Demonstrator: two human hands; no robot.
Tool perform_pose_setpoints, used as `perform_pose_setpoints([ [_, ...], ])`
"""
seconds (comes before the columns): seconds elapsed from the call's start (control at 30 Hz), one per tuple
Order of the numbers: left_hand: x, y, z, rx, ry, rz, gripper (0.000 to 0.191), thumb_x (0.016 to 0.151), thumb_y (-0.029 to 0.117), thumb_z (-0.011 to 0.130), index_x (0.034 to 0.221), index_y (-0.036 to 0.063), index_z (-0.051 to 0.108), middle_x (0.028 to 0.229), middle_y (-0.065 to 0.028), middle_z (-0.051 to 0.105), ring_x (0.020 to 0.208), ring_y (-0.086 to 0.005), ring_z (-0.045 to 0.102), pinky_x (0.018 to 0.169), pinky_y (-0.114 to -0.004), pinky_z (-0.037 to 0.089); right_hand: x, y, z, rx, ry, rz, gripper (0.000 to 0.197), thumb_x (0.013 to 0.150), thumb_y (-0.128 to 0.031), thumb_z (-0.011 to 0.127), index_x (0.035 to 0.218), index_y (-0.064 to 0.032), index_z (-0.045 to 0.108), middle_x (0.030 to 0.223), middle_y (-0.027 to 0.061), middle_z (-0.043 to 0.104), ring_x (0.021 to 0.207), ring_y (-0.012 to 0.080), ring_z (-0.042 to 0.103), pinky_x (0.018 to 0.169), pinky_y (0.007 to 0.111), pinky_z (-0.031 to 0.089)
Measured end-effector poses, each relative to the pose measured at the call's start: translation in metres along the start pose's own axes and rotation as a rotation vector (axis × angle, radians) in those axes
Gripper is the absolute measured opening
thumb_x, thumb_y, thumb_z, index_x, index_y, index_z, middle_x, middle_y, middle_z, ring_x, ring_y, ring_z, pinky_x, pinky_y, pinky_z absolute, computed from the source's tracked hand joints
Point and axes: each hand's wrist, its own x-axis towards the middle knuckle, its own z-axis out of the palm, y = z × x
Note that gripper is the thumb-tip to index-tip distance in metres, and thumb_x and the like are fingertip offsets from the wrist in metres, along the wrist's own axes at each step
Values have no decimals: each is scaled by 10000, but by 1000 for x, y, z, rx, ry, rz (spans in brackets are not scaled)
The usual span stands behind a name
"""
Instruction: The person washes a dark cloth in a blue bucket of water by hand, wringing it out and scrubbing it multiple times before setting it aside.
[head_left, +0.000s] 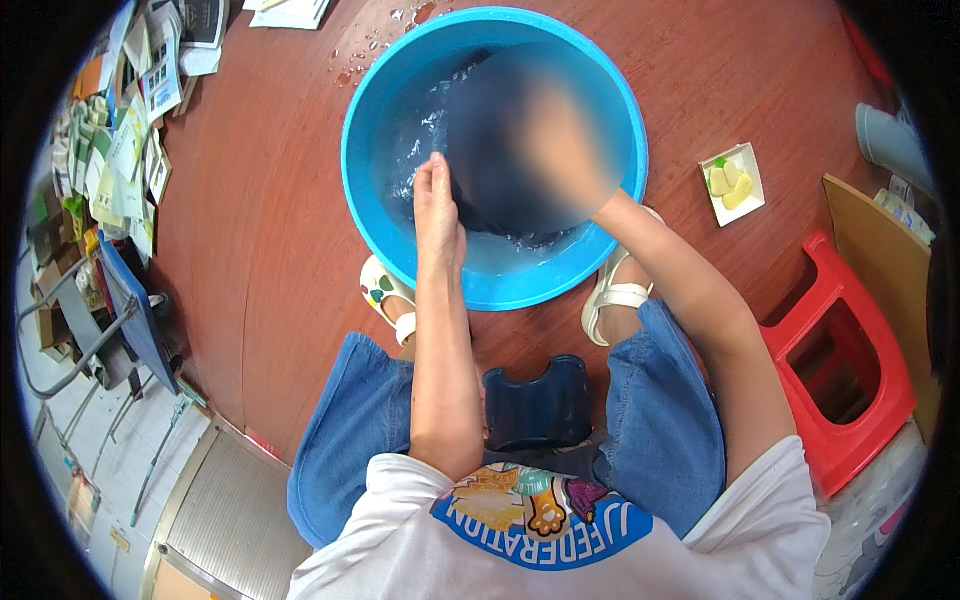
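A round blue plastic basin (495, 292) holds cloudy water (409, 142) and a dark, wet mass that looks like cloth (484, 214). Inside the rim, my left hand (440, 214) is upright at the left edge of the dark mass, thumb uppermost. Whether its fingers grip the cloth is hidden. My right hand (559, 142) reaches over the dark mass from the right. A round blur covers that hand and much of the cloth, so its fingers cannot be made out.
My feet in white clogs (386, 289) flank the basin, on a reddish-brown floor (247, 225) with water drops beyond. To the right are a small white tray (750, 187) with pale yellow pieces and a red plastic stool (892, 360). Papers and booklets (124, 150) pile up at left.
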Motion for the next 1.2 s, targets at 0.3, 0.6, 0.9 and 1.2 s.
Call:
perform_pose_setpoints([
  [0.3, 11, -29, 17, -150, -42, -113, 335, 937, 227, 517, 1178, 0, 568, 1097, -101, 627, 1017, -251, 585, 885, -351, 459, -4, 11, 4, 381, -427, 267, 320, 941, -173, 560, 1236, -48, 563, 1179, 94, 599, 1073, 198, 579, 911, 339, 477],
  [0.6, -2, -13, 31, -429, 36, -196, 353, 968, 338, 545, 1165, 47, 581, 1040, -50, 633, 934, -169, 628, 762, -317, 536, -1, -55, 1, 381, -118, 174, 269, 831, -196, 657, 1043, -40, 604, 1031, 129, 604, 913, 251, 590, 808, 399, 484],
  [0.9, 9, -37, -11, -791, -482, -331, 380, 979, 380, 445, 1086, 56, 611, 994, -83, 655, 910, -233, 636, 809, -411, 529, 8, -101, -16, 328, -273, 202, 239, 792, -239, 673, 998, -133, 614, 943, 132, 554, 812, 365, 629, 698, 468, 523],
  [1.2, 15, -42, -12, 15, 69, 93, 382, 918, 89, 614, 1274, 42, 484, 1163, -93, 599, 1005, -219, 612, 892, -337, 488, -7, -19, -6, -50, -116, 118, 504, 812, -254, 715, 1246, -110, 502, 1142, 230, 526, 969, 422, 595, 773, 481, 505],
])
